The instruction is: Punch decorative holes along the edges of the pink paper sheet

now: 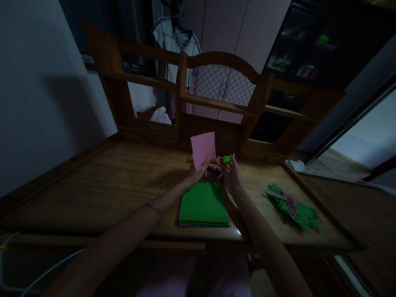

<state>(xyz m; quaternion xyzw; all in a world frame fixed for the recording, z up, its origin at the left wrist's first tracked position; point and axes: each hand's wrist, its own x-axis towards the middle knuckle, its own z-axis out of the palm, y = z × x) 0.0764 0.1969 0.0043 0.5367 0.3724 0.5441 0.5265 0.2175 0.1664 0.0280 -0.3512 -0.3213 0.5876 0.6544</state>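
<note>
My left hand (200, 170) is closed on the lower part of a pink paper sheet (203, 147), which stands upright above the desk. Close to its right, my right hand (230, 172) has its fingers closed round a small green object (227, 159). Small red and dark items (211, 168) show between the two hands; what they are is too small to tell. Below the hands lies a stack of coloured paper with a green sheet (204, 203) on top. Another bit of green (189, 159) shows behind my left hand.
On the right of the wooden desk (130, 185) lies a pile of green cut paper (293, 208) with pink strips across it. A wooden shelf frame (216, 105) rises along the back edge. The desk's raised rim runs down the right side.
</note>
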